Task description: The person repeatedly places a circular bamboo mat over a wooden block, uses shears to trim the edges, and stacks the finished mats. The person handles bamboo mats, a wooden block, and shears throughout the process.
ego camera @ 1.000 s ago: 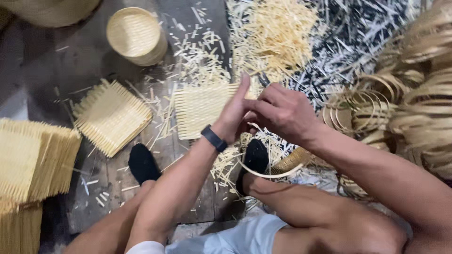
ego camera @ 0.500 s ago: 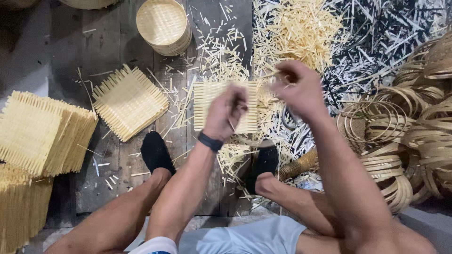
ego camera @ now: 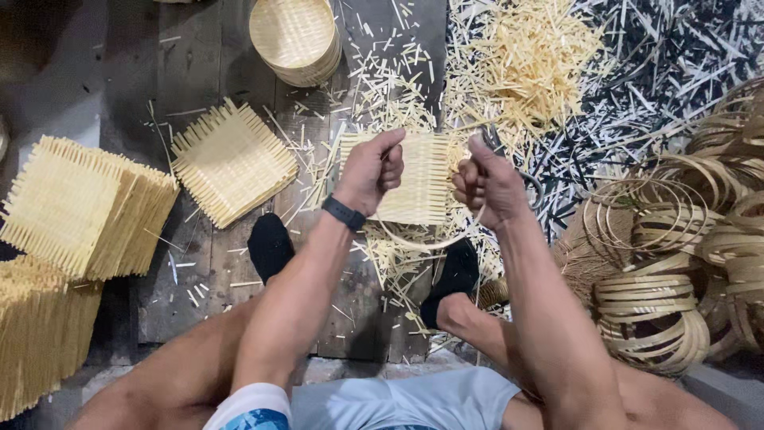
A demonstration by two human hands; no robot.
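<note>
Mid-fitting, I'd say: my left hand (ego camera: 372,169) & right hand (ego camera: 487,185) both pinch the woven mat (ego camera: 422,181) over a bamboo hoop (ego camera: 422,239) just below. Next needs even pressing imo.

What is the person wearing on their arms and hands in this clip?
Both hands are bare, with no gloves. The left hand has a dark band, like a watch or fitness strap, around the wrist. The right hand and its forearm carry nothing visible. A short white sleeve with a blue patterned edge shows at the left upper arm; the forearms are uncovered.
</note>
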